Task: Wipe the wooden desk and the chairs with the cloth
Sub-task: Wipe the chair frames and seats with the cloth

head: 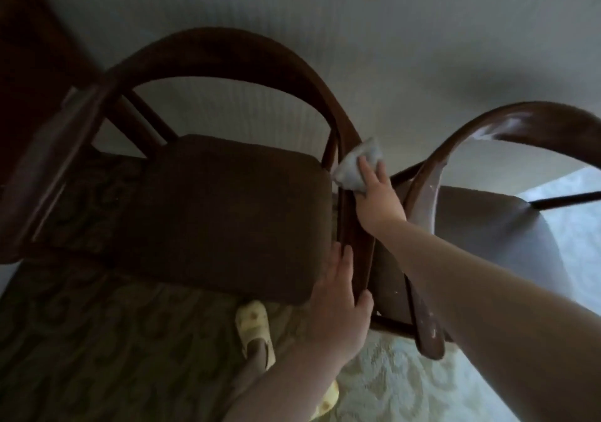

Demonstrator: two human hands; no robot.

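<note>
Cloth (357, 169) bunched under the right hand (379, 199) presses the left chair (227, 200)'s curved right rail, left hand (338, 298) gripping that rail nearer, second chair (471, 226) close alongside.

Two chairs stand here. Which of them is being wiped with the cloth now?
The left chair, with the dark seat. The right hand presses the cloth on its curved arm, and the left hand holds that arm lower down. The right chair is untouched.
</note>
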